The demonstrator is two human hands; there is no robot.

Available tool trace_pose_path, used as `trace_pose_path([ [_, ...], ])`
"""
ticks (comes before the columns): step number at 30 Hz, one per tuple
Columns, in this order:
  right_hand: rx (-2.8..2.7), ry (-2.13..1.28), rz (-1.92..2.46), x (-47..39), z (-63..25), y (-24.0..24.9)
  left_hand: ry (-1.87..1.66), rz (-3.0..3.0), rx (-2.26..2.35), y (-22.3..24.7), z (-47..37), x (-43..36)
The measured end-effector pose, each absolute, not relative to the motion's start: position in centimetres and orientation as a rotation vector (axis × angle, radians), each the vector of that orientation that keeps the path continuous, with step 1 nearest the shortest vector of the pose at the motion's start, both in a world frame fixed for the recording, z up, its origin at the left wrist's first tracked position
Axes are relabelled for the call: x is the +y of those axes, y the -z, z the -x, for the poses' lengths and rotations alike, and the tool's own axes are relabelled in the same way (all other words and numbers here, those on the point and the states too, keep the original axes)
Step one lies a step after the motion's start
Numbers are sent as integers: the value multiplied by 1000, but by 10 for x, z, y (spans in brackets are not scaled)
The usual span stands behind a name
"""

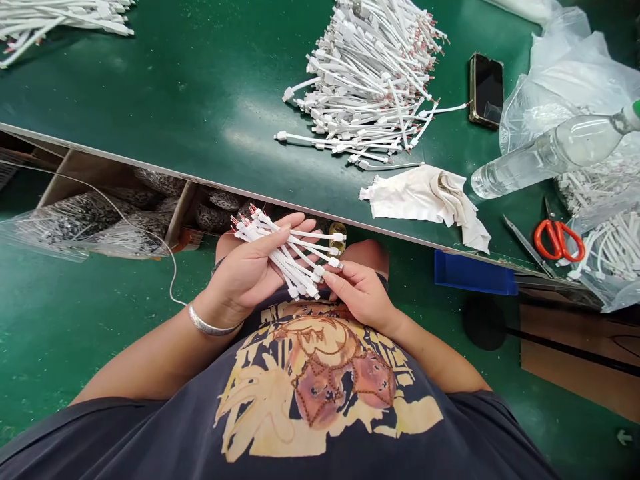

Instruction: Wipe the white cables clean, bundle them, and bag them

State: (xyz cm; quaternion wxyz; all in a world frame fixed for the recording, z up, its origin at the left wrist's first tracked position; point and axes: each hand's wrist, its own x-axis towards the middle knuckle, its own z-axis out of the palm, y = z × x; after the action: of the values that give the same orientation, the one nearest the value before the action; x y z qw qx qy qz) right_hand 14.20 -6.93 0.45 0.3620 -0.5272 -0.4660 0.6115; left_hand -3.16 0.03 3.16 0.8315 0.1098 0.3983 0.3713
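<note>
Over my lap, my left hand (255, 267) holds a bunch of short white cables (287, 257), its thumb pressed across them. Their stripped ends with red wires stick out on the left, and the white connectors fan out to the right. My right hand (361, 293) pinches one connector at the right side of the bunch between thumb and fingertips. A large heap of similar white cables (370, 80) lies on the green table, beyond my hands. Some cables stick out loose at the edges of that heap.
On the green table (200, 87) are a crumpled cloth (417, 197), a phone (486, 90), a water bottle (550, 150), red-handled scissors (557, 240), tweezers (527, 243) and plastic bags (590, 73). More cables (65, 17) lie at far left. Bagged cables (95, 220) sit under the tabletop.
</note>
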Motion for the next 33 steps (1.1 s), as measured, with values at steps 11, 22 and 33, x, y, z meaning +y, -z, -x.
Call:
trace_pose_path([
  [11,-1159,-1490,1422,-68,-143,-10,-742,-208,863,-33,32,1],
  [22,-1198,-1717,1403,-67,-144,-8,-740,-195,861,-35,31,2],
  [33,-1096,-1572,1471,-68,-143,-12,-750,-197,856,-36,32,1],
])
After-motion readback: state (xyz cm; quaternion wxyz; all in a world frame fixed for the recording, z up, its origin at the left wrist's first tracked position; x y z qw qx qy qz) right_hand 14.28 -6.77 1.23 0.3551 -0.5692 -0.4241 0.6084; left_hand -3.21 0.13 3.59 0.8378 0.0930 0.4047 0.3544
